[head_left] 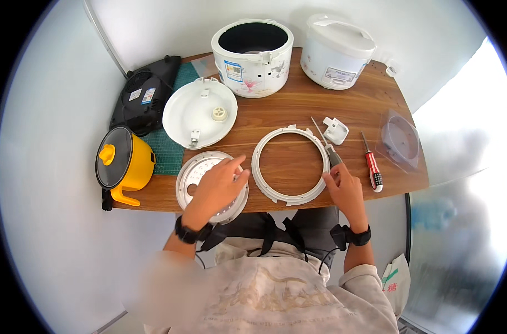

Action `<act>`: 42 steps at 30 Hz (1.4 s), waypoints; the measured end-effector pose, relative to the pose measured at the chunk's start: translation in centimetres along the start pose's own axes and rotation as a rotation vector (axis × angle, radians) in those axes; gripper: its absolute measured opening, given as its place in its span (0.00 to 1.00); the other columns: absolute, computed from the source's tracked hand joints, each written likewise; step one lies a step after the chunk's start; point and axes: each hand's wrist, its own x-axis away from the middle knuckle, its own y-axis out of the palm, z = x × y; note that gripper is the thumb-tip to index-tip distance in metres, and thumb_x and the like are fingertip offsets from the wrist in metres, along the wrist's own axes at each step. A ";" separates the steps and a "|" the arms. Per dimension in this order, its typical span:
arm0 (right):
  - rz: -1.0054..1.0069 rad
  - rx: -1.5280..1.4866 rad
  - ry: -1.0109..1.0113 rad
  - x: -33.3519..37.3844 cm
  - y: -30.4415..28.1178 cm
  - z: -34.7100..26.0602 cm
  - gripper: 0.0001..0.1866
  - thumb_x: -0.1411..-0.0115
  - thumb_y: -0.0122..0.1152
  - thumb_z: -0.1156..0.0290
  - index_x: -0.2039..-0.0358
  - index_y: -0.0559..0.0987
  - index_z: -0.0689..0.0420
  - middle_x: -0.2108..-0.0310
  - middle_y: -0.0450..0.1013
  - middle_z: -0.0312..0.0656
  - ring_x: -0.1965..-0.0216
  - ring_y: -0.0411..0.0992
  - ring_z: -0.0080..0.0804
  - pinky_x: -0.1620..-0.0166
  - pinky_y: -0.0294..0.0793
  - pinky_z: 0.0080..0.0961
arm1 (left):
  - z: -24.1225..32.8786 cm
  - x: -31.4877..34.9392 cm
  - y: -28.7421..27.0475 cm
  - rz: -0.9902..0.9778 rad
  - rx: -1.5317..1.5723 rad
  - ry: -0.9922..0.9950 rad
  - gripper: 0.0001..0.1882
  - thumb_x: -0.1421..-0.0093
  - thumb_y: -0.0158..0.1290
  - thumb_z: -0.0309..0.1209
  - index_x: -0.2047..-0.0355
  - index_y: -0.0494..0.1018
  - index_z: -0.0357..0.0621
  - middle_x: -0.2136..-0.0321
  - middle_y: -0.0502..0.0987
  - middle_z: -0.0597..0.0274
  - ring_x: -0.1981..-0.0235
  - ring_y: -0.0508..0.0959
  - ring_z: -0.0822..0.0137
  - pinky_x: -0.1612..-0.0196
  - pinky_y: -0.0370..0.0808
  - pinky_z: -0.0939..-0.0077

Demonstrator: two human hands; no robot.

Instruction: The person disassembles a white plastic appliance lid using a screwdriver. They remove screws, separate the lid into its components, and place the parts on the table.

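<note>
My left hand (219, 186) lies flat on a round perforated metal plate (193, 173) at the table's front edge, its fingers spread. My right hand (345, 189) grips the grey handle of a screwdriver (326, 142) whose shaft points away from me. Between the hands lies a white plastic ring (289, 165), flat on the wooden table (298, 108). The screwdriver runs along the ring's right side.
A white lid (199, 112) lies behind the plate. At the back stand an open rice cooker body (252, 58) and a closed white rice cooker (337, 51). A red-handled screwdriver (372, 166), a small white part (336, 130) and a clear bag (401, 139) lie right. A yellow pot (122, 162) and a black appliance (144, 97) sit left.
</note>
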 end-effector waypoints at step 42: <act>-0.342 -0.096 -0.477 0.3 9.7 -12.1 0.30 0.43 0.57 0.72 0.42 0.65 0.73 0.84 0.72 0.55 0.83 0.73 0.55 0.75 0.76 0.47 | -3.5 11.8 -5.0 0.244 0.113 -0.620 0.23 0.38 0.58 0.33 0.44 0.74 0.40 0.80 0.75 0.54 0.79 0.75 0.64 0.71 0.73 0.68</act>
